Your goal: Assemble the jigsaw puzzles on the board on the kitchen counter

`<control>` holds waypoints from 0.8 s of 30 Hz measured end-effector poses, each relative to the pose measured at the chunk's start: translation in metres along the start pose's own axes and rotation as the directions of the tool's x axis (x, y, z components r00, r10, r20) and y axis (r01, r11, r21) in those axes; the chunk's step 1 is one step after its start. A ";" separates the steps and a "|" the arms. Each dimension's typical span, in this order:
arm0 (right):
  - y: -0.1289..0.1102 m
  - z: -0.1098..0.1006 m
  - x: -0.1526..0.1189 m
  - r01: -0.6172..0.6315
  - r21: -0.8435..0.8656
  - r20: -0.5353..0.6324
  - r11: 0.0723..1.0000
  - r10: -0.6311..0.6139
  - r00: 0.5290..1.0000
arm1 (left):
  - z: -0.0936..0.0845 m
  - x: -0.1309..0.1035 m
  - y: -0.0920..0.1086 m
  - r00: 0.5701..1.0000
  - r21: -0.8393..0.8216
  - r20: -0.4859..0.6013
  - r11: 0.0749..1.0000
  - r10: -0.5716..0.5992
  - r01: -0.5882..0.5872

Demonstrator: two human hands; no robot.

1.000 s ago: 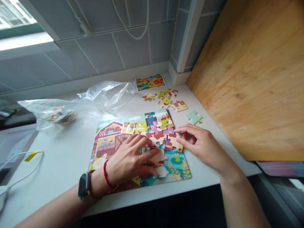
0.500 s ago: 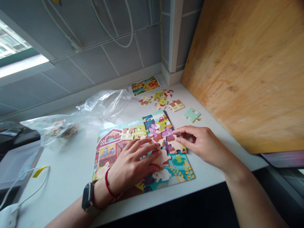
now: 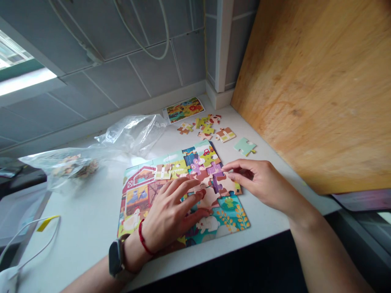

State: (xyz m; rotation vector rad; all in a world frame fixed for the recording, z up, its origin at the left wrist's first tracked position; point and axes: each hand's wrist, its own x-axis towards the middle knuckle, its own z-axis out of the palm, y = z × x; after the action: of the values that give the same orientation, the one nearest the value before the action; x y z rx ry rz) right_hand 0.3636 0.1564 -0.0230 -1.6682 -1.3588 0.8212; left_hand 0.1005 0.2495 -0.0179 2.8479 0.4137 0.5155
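Observation:
A farm-scene jigsaw puzzle [image 3: 137, 199] lies on the white table, partly covered by my hands. My left hand [image 3: 172, 211] rests over its middle with fingers spread, the fingertips on cow-patterned pieces. Under and beside those fingers is a cream and brown piece [image 3: 210, 199]. My right hand [image 3: 259, 177] pinches the upper right edge of another cream and brown puzzle piece [image 3: 224, 184] between thumb and forefinger. That piece sits over the purple part at the puzzle's right side. A brown and cream piece [image 3: 163, 171] lies loosely on top near the barn.
Several loose pieces [image 3: 206, 128] lie beyond the puzzle, with a pale green piece [image 3: 245, 146] to their right. A picture card [image 3: 185, 110] is near the wall. At the left is a clear plastic bag [image 3: 128, 136] with pieces inside. A wooden panel [image 3: 311, 93] stands on the right.
My left hand's fingers have bent and drawn back slightly, uncovering more of the cow pieces. My right hand stays at the same piece, which has shifted only a little.

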 end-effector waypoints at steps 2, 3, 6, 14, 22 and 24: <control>0.000 -0.001 0.000 -0.015 0.050 -0.011 0.999 0.015 1.000 | 0.000 0.001 -0.001 1.000 -0.003 0.003 1.000 0.014 -0.014; 0.001 -0.002 0.000 -0.020 0.080 -0.013 0.997 0.021 1.000 | 0.000 0.000 -0.001 1.000 -0.003 0.006 1.000 0.015 -0.015; 0.002 -0.001 0.000 -0.021 0.162 -0.027 0.987 0.026 0.999 | 0.001 -0.001 -0.002 1.000 0.000 0.018 1.000 0.007 -0.007; -0.004 0.008 -0.001 -0.060 0.188 0.066 0.980 0.049 0.997 | 0.003 -0.002 -0.001 0.999 0.017 0.053 1.000 -0.001 0.000; -0.005 0.013 0.001 0.093 0.000 -0.055 0.996 -0.093 0.994 | 0.003 -0.002 -0.003 0.998 0.018 0.022 0.998 0.055 -0.055; -0.004 0.013 0.001 0.135 -0.037 -0.064 0.990 -0.137 0.988 | 0.003 -0.003 -0.004 0.998 0.018 0.024 0.998 0.066 -0.067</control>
State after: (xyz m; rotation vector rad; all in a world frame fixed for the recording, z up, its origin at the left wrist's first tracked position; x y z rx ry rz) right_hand 0.3507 0.1603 -0.0251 -1.5935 -1.4296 0.6629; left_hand 0.0981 0.2525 -0.0222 2.8912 0.3225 0.4930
